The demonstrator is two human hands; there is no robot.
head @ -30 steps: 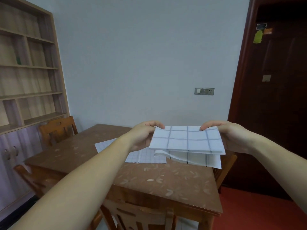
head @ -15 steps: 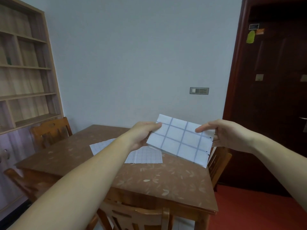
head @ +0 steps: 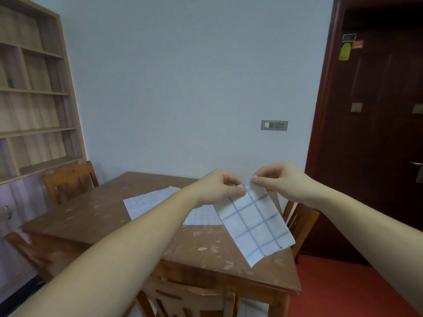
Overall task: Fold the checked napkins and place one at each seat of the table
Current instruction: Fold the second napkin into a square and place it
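A folded white napkin with a blue check (head: 254,221) hangs in the air above the right side of the brown table (head: 96,216). My left hand (head: 217,187) pinches its top left corner. My right hand (head: 280,180) pinches the top right corner, close to the left hand. The napkin slants down and to the right as a narrow strip. An unfolded checked napkin (head: 148,202) lies flat on the table beyond my left forearm, partly hidden by it.
Wooden chairs stand at the far left (head: 68,179), at the right side (head: 299,220) and at the near edge (head: 187,298) of the table. A shelf unit (head: 34,99) fills the left wall. A dark door (head: 377,133) is at the right, above red floor.
My hands have come together at the napkin's top edge. The napkin went from a wide, level rectangle to a narrow strip hanging down to the right.
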